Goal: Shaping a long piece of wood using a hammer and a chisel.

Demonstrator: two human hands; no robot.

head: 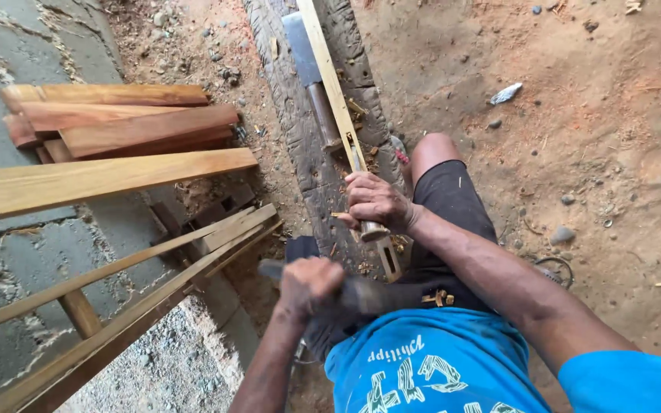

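My right hand [376, 203] is shut on a chisel [366, 223] with a pale wooden handle. Its blade stands on a long thin wooden slat [330, 76]. The slat lies lengthwise along a dark weathered log [292, 115] that runs away from me. My left hand [309, 284] is closed around the handle of a dark mallet [369, 294], held just below and left of the chisel. Wood chips lie around the slat's near end. My knee in black shorts [453, 199] rests to the right of the log.
A big knife [311, 73] with a grey blade and brown handle lies on the log beside the slat. Reddish planks [131, 122] and pale slats [116, 275] are stacked on the left over concrete blocks [9, 46]. Dirt ground with stones [562, 234] spreads to the right.
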